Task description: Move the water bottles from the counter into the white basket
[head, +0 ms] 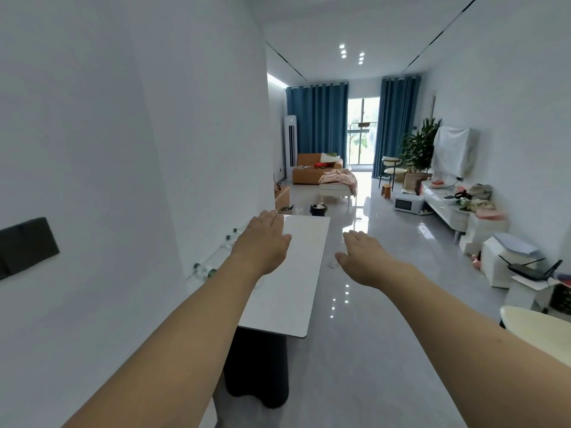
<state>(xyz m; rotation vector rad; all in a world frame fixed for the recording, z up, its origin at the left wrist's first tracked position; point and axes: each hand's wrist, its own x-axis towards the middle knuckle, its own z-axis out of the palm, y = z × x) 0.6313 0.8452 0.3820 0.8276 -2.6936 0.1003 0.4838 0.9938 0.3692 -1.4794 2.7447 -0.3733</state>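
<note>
Head view shows both bare arms stretched forward; the left hand (262,239) is flat, palm down, fingers loosely together, holding nothing, and hovers above the long white rectangular counter top (287,291) on its dark ribbed pedestal (256,366); the right hand (364,257) is likewise spread and empty, out past the counter's right edge over the glossy grey tiled floor (370,350). The clear plastic water bottles with greenish caps (205,270) lie and stand along the wall just left of the left forearm, partly hidden by it; more caps (231,234) show nearer the left fingertips; probably pushed to the wall so they cannot roll off. No white basket can be identified with certainty; the task seems barely begun, the left hand being better placed for a first grasp.
</note>
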